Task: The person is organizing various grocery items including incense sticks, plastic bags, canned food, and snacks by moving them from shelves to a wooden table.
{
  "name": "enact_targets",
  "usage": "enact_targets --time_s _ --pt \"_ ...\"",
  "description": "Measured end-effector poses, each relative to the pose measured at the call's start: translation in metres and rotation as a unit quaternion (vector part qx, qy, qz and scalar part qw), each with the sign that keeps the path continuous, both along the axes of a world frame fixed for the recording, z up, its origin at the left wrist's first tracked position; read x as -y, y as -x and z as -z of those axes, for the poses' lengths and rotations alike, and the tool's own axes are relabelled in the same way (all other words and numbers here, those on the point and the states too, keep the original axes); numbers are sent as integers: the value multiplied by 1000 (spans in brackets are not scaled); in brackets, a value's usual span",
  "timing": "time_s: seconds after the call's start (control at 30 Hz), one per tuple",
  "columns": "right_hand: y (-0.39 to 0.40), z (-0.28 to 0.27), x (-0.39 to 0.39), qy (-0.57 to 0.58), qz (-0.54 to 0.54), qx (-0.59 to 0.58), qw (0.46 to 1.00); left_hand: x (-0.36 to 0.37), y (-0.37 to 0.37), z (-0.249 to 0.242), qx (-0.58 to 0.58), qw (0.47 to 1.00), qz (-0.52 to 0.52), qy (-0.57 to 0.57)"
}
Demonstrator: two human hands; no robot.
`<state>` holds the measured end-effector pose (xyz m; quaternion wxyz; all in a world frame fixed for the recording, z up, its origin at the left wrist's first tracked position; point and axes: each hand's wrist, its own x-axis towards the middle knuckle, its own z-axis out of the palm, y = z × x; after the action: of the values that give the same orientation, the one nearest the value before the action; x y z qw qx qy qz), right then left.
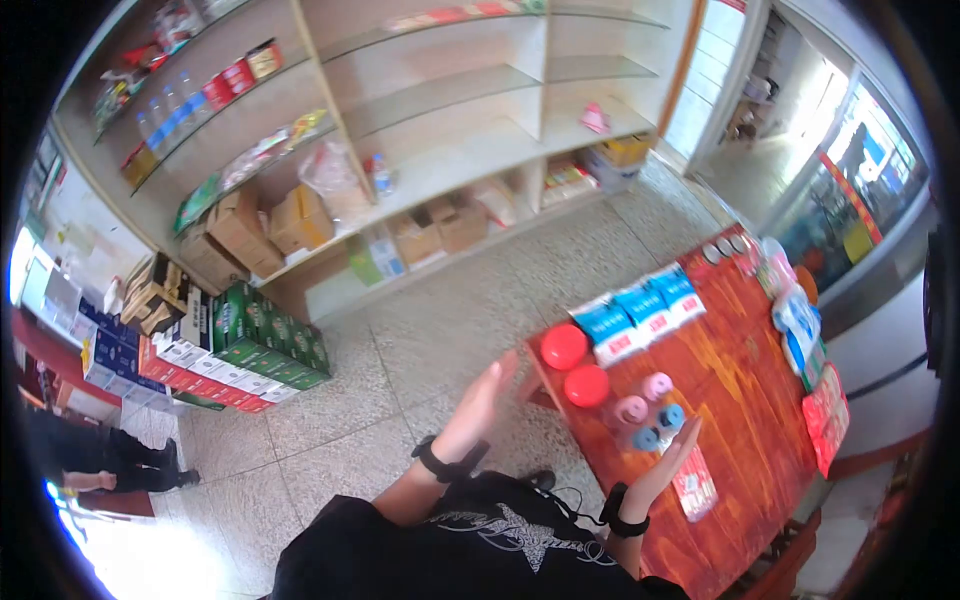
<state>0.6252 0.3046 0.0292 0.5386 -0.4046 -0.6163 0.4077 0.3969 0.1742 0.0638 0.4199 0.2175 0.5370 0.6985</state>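
Note:
My left hand (482, 398) is raised over the floor, left of the wooden table (760, 430), fingers stretched out and holding nothing. Flat and also unburdened, my right hand (668, 465) hovers at the table's near part. Close to it are two bottles with blue caps (671, 416) and two with pink caps (631, 409). A flat red-and-white packet (697, 487) lies just right of this hand, partly covered by it. Two round red lids (586, 385) top containers at the table's left edge. Behind them, blue-and-white packs (640, 308) stand in a row.
Several cans (722, 248), a blue-and-white bag (796, 328) and a red packet (826, 420) line the table's far and right edges. Shelving (440, 150) with bottles and boxes spans the back. Stacked drink cartons (265, 345) and a person in dark clothes (90, 455) are at left.

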Motion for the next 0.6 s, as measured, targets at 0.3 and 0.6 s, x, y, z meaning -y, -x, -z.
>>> enact_targets --time_s 0.3,0.6 --pt "185 -15 104 -36 -181 20 983 156 129 16 -47 981 -185 16" --pt "305 -23 159 -51 -321 9 945 267 176 16 -18 942 -334 32"
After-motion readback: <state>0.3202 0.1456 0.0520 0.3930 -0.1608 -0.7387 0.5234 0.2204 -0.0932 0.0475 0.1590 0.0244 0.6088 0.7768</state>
